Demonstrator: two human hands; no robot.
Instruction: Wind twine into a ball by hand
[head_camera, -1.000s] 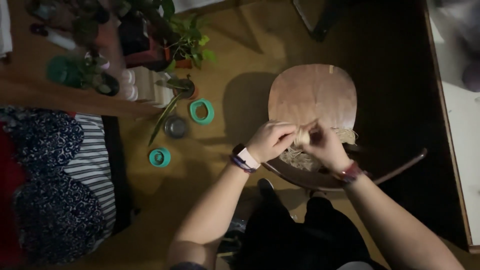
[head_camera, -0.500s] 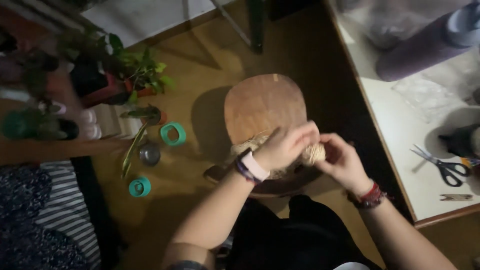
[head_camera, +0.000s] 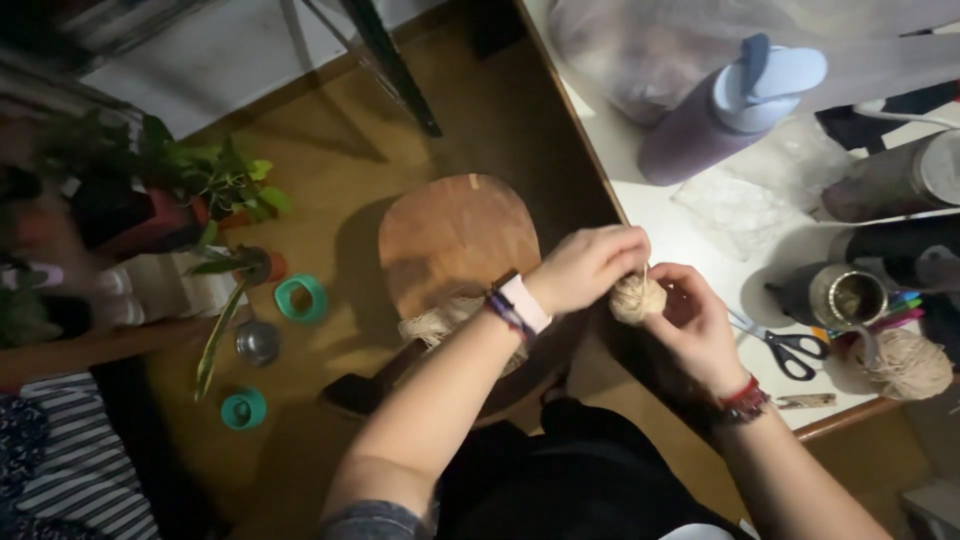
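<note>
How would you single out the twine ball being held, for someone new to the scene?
Start at the white table on the right; just off its near edge both hands meet. Between the left hand and right hand sits a small beige twine ball. The larger twine ball lies untouched on the table beside the scissors.

On my left hand (head_camera: 585, 265) side I see a pale watch band beside a dark, purplish bracelet at the wrist, with a grey sleeve at the upper arm. My right hand (head_camera: 700, 325) wears a red wristband. Dark clothing covers my lap.
</note>
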